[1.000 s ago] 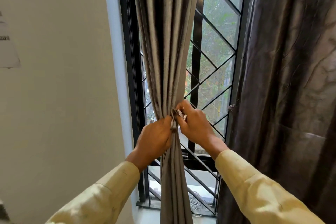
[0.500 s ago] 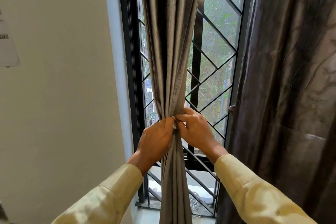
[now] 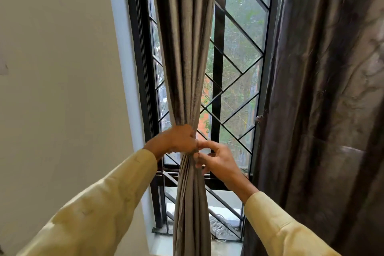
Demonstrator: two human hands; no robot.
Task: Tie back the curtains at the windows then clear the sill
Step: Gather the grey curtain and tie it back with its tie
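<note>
Left hand point(image 3: 182, 139): closed in a fist round the gathered curtain point(image 3: 187, 68), squeezing the folds into one narrow bundle.
Right hand point(image 3: 216, 160): touching the left at the fingertips, thumb and forefinger pinched together on something small at the bundle; too small to tell if a tie or only cloth; other fingers loosely curled.
Tie-back: not clearly visible; possibly hidden between the hands.
Gathered curtain: directly under both hands, hanging straight down below the grip, fanning out wider above it.
Second curtain point(image 3: 324, 110): well right of the right hand, hanging loose and ungathered, covering that side of the window.
Window grille point(image 3: 239, 81): just behind both hands, black diagonal bars, greenery beyond.
Sill point(image 3: 226, 243): far below the hands, partly hidden by the bundle; a pale tangled thing, perhaps a cord, near the grille foot.
Wall point(image 3: 62, 89): left of the left hand, plain.
Step in hand: likely fastening the bundle; not yet secured, judging by the fist holding all the cloth.
Risk, slipping folds: loosening the left fist before the fastening holds, folds spreading back out.
Risk, lost pinch: small grip of the right fingertips, easy to drop whatever sits there.
Risk, snagging: knuckles close to the bars, cloth or tie catching on the grille.
Remaining: second curtain and sill untouched.
</note>
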